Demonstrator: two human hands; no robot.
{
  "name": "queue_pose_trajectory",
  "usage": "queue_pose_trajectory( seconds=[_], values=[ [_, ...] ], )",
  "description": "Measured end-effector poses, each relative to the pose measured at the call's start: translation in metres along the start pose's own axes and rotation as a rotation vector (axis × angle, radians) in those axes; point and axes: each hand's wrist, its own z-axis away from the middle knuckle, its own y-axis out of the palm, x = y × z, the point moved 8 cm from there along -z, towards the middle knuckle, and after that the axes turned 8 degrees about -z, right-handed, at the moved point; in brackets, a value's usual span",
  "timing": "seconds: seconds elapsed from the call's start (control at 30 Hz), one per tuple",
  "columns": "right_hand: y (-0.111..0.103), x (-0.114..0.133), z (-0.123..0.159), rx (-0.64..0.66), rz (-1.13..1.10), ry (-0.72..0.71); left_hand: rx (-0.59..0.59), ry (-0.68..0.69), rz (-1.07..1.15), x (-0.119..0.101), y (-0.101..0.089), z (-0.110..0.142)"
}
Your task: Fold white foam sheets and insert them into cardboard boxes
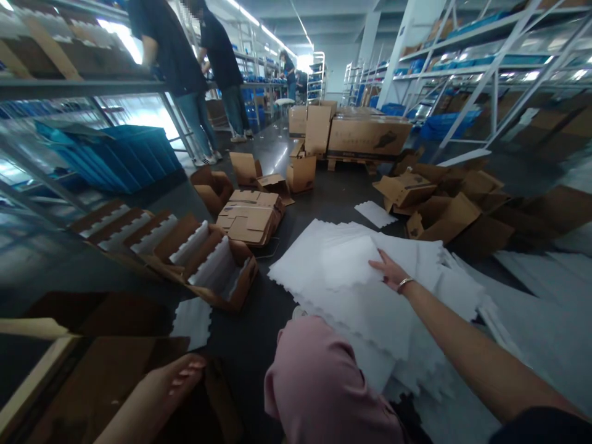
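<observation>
My right hand (389, 270) reaches out over a spread pile of white foam sheets (319, 259). Its fingers are closed on the right edge of a smaller white foam sheet (349, 262) on top. At the lower left, my left hand (178, 377) is over a cardboard box (106, 376), its fingers curled in. What those fingers hold, if anything, is hidden. A loose white sheet with notched edges (193, 322) lies on the floor just beyond that hand. Past it stands a row of open cardboard boxes (247, 280) with white sheets standing in them.
Flattened cartons (252, 213) lie tied ahead. Open empty cartons (444, 219) clutter the right side. Large boxes (365, 135) stand on a pallet farther off. Blue crates (134, 157) sit at the left by shelving, where people (185, 55) stand. My pink-clad knee (314, 370) is front centre.
</observation>
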Motion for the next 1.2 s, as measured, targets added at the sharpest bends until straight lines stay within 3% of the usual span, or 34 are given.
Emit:
queue_pose_trajectory(
  seconds=[0.1,0.17,0.27,0.37,0.43,0.5,0.6,0.7,0.83,0.93,1.03,1.1,1.2],
  values=[
    [0.003,0.1,0.024,0.169,-0.052,-0.158,0.157,0.249,0.233,-0.058,0.031,-0.019],
    [0.011,0.161,0.046,0.228,-0.001,-0.214,0.197,0.283,0.463,-0.097,0.044,-0.027],
    [0.032,0.234,0.081,0.323,0.079,-0.246,0.257,0.371,0.933,-0.157,0.044,-0.03],
    [0.066,0.281,0.108,0.526,0.093,-0.256,0.204,0.53,1.327,-0.19,0.006,-0.022],
    [0.095,0.297,0.12,0.696,0.117,-0.244,0.065,0.594,1.561,-0.181,-0.035,-0.015],
    [0.125,0.302,0.128,0.854,0.161,-0.203,-0.095,0.627,1.778,-0.151,-0.079,-0.005],
    [0.172,0.294,0.131,1.029,0.218,-0.12,-0.296,0.584,1.872,-0.091,-0.134,0.022],
    [0.22,0.273,0.127,1.126,0.305,-0.008,-0.507,0.487,1.659,-0.031,-0.178,0.068],
    [0.285,0.233,0.11,1.093,0.315,0.091,-0.897,0.154,1.18,0.038,-0.201,0.154],
    [0.326,0.195,0.102,0.932,-0.031,0.105,-1.125,-0.032,0.819,0.063,-0.187,0.218],
    [0.357,0.115,0.134,0.979,-0.185,0.359,-1.265,-0.24,0.569,0.089,-0.151,0.262],
    [0.365,0.057,0.159,0.983,-0.092,0.481,-1.264,-0.351,0.411,0.106,-0.126,0.274],
    [0.359,-0.004,0.172,0.822,0.156,0.441,-1.086,-0.358,0.074,0.109,-0.096,0.264]
  ],
)
